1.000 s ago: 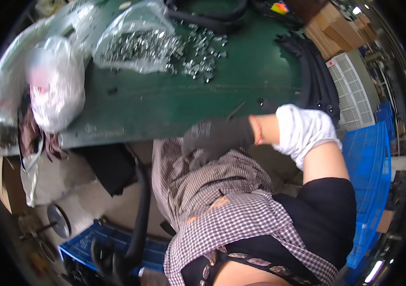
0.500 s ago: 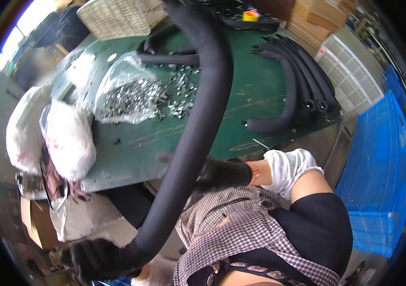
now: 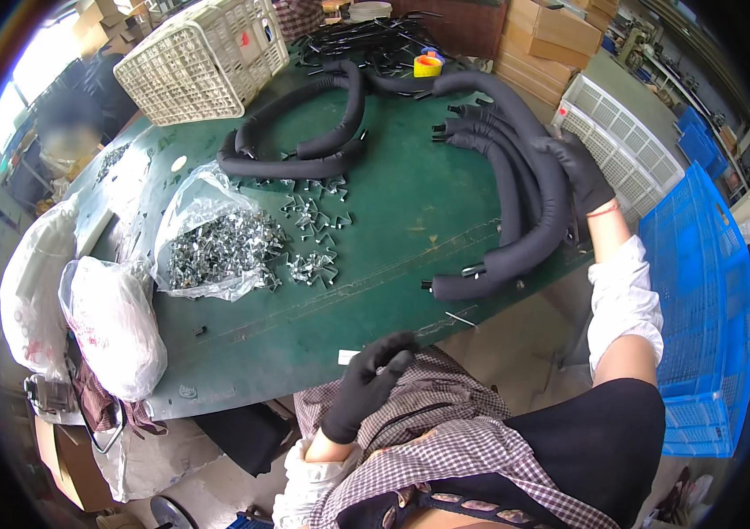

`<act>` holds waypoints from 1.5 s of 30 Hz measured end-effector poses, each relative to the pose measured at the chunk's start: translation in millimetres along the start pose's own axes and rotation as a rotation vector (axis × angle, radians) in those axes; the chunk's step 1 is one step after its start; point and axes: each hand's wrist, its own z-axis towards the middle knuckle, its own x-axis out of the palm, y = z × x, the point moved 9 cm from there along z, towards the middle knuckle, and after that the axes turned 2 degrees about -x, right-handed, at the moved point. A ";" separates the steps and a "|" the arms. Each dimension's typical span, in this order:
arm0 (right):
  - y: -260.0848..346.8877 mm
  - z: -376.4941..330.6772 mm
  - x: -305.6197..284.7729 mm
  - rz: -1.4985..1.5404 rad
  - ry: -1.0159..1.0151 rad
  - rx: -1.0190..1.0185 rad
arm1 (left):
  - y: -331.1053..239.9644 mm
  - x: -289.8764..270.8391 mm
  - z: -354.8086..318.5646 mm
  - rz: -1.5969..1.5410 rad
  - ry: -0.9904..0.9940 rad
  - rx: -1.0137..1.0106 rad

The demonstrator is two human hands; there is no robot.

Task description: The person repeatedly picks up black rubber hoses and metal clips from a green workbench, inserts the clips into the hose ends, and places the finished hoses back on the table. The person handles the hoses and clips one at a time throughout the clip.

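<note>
On the green table (image 3: 393, 220), the right hand (image 3: 579, 167), in a black glove, rests on the outermost of the curved black foam-covered tubes (image 3: 529, 189) near the table's right edge, fingers curled over it. The left hand (image 3: 373, 379), also gloved, hovers at the table's near edge, fingers loosely bent and holding nothing. Left of the tubes lies an open clear bag of metal clips (image 3: 216, 247), with loose clips (image 3: 309, 216) beside it.

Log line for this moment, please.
right hand: gloved, on curved black foam-covered tubes at green table edge | left hand: gloved, empty, near lap | clear bag of metal clips: untouched
</note>
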 end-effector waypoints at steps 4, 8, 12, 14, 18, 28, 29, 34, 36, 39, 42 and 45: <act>-37.5 30.6 -29.0 -0.655 0.043 0.008 | 23.2 -56.1 -16.2 0.091 -0.325 -0.022; -55.0 48.9 -7.0 -1.674 -0.097 -0.040 | 42.0 -106.3 -39.2 0.184 -0.498 -0.052; -16.1 81.8 82.8 -1.372 0.018 -0.213 | 41.6 -134.5 -51.5 0.358 -0.615 0.011; -7.2 107.4 133.9 -1.263 0.108 -0.387 | 27.3 -129.4 -46.7 0.542 -0.619 0.101; -17.1 177.3 240.9 -1.395 0.189 -0.626 | 16.7 -125.2 -41.8 0.630 -0.624 0.159; -51.1 275.1 359.5 -1.407 0.398 -0.479 | 23.2 -132.2 -49.8 0.584 -0.595 0.225; -41.5 272.0 356.2 -1.352 0.332 -0.552 | 26.4 -131.5 -51.3 0.593 -0.579 0.206; 66.1 210.0 327.3 -1.133 0.117 -0.909 | 30.4 -129.1 -51.3 0.501 -0.561 0.179; 115.6 143.8 338.5 -1.095 0.136 -0.965 | 34.1 -133.5 -52.9 0.418 -0.561 0.133; 152.1 13.0 387.0 -1.022 0.279 -1.200 | -13.0 -149.7 -85.1 0.472 -0.782 0.362; 156.7 -126.0 420.4 -0.938 0.421 -1.614 | -129.6 -149.3 -121.7 0.530 -0.967 0.756; 162.5 -188.3 442.7 -0.188 0.794 -1.260 | -155.8 -134.7 -176.5 0.220 -1.014 0.812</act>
